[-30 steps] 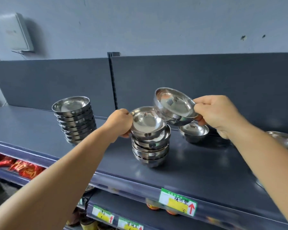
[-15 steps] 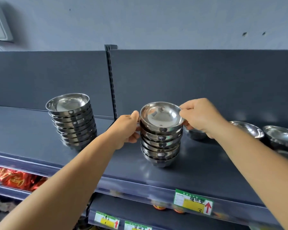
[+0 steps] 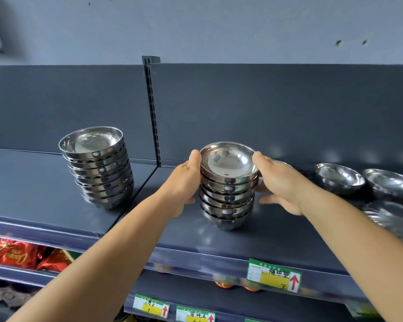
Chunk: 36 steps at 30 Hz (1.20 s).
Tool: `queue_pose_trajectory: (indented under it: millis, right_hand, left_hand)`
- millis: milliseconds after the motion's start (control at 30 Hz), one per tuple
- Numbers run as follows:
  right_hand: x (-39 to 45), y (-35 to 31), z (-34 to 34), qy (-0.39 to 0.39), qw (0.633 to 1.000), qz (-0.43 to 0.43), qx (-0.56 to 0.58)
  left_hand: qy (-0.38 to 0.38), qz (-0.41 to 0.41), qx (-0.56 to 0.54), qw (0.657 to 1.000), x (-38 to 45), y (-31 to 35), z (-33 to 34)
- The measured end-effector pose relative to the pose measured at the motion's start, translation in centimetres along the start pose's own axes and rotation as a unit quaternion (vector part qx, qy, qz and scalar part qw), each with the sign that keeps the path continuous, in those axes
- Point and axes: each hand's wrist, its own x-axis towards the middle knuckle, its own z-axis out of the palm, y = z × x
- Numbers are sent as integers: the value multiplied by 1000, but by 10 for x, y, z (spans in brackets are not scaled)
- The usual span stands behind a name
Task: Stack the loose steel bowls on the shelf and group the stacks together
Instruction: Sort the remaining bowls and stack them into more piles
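Along the front lip of the dark grey shelf (image 3: 277, 235), a green and yellow price tag (image 3: 274, 274) with a red arrow hangs from the edge strip, and two more tags sit on the level beneath. Just behind that edge, two bare forearms reach up to a stack of steel bowls (image 3: 227, 194) standing on the shelf's right bay. The left hand (image 3: 184, 182) cups the stack's left side, thumb up at the top bowl's rim, fingers wrapped round the lower bowls. The right hand (image 3: 282, 184) presses the opposite side, thumb against the top rim, fingers spread low by the base. Both hands grasp the stack between them. Well apart to the left, in the neighbouring bay, a taller stack of bowls (image 3: 98, 168) stands alone, leaning slightly. Farther right, loose bowls (image 3: 340, 178) rest singly near the back panel. Red snack packets (image 3: 16, 254) show on the lower left level.
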Motion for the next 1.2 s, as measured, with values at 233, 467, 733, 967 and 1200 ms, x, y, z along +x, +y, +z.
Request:
queue_pose_trajectory:
  millis: [233, 467, 733, 967, 1200]
  right_hand:
    - [-7, 6, 16, -26, 994, 53, 90]
    - [-2, -5, 41, -32, 993, 46, 100]
    - [16, -21, 65, -36, 995, 48, 83]
    - [7, -28, 55, 10, 997, -35, -70]
    - [-25, -23, 23, 87, 911, -177, -361]
  left_hand:
    - [-40, -22, -87, 995, -10, 0, 7]
    - [3, -31, -82, 996, -3, 2, -13]
    - [51, -49, -47, 996, 11, 8, -35]
    - [101, 95, 174, 975, 4, 26, -41]
    - [104, 330, 471, 811, -21, 38, -11]
